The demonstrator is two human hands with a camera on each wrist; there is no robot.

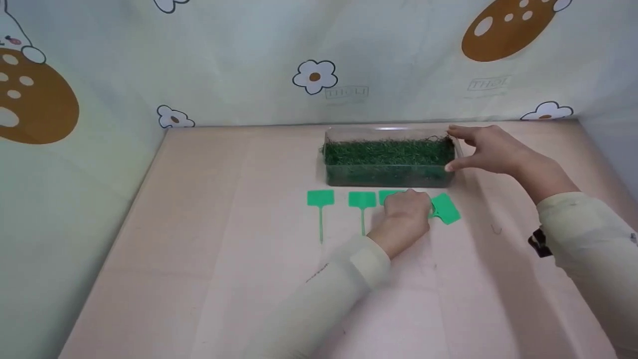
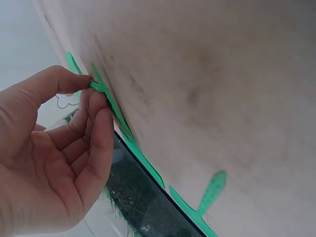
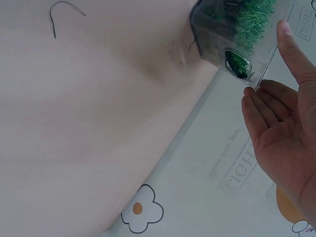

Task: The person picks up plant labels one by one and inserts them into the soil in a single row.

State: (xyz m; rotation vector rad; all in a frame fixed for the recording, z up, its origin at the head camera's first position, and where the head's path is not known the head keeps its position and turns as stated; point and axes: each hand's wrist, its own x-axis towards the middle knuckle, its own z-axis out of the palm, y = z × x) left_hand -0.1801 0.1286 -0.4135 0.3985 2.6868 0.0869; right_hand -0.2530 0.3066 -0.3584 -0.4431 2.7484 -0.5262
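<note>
My left hand (image 1: 404, 212) pinches a green T-shaped plant label (image 1: 446, 209) between thumb and fingertips, just in front of the box. In the left wrist view the pinched part of that label (image 2: 98, 86) shows between the fingertips. Three more labels lie left of it: one at the far left (image 1: 320, 198), one beside it (image 1: 362, 199), and one partly behind the hand (image 1: 390, 195). A clear plastic box (image 1: 384, 175) holds artificial grass (image 1: 389, 151). My right hand (image 1: 498, 149) holds the box's right end, thumb at the front corner and fingers at the back.
The box stands near the back edge of the pale table (image 1: 239, 199). Behind rises a light cloth (image 1: 239, 65) printed with flowers. A thin curved dark strand (image 3: 52, 17) lies on the table, right of the labels.
</note>
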